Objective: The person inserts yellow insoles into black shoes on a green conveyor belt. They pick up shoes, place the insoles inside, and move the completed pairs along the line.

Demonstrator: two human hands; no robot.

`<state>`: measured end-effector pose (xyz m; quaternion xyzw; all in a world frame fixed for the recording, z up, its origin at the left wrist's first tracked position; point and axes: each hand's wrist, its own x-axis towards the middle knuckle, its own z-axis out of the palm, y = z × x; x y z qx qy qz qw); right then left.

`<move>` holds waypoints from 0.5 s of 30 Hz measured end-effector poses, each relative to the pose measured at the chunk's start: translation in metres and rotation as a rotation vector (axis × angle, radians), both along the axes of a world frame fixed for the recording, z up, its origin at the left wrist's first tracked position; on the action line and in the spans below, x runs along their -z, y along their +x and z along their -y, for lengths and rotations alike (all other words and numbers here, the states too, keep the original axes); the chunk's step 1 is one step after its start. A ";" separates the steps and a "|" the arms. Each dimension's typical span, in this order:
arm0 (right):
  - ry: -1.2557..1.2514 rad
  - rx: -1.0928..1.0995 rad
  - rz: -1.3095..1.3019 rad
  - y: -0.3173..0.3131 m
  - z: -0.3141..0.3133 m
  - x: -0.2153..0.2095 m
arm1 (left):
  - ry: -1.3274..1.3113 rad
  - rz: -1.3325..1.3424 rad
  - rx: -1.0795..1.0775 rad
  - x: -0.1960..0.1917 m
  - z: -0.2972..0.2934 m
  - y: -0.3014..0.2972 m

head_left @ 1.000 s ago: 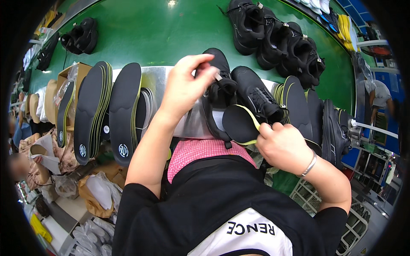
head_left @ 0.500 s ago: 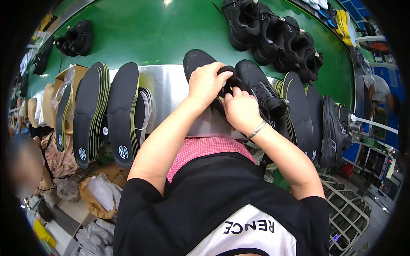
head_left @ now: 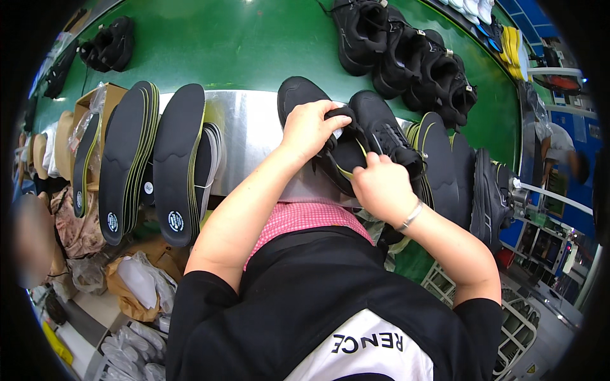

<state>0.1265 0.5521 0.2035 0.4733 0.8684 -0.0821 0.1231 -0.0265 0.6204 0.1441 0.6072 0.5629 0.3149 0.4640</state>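
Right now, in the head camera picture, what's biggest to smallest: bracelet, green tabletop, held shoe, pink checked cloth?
1. Green tabletop
2. Held shoe and pink checked cloth: too close to rank; left hand hides part of the shoe
3. Bracelet

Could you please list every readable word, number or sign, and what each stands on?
I don't copy wording, only its places:
Black shirt: large dark capitals on white, upside down.
Insoles at left: round heel prints, too small to read.
Round white label between them: too small.
Yellow sign, lower right: too small.
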 end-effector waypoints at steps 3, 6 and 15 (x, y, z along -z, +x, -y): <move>0.016 -0.063 0.008 -0.010 -0.014 0.031 | -0.002 0.017 0.015 0.002 -0.002 0.001; 0.003 -0.093 0.026 -0.015 -0.018 0.049 | 0.001 0.030 -0.001 0.007 -0.002 0.001; -0.542 -0.106 0.216 -0.028 -0.057 0.039 | 0.030 0.086 -0.004 0.009 -0.001 0.000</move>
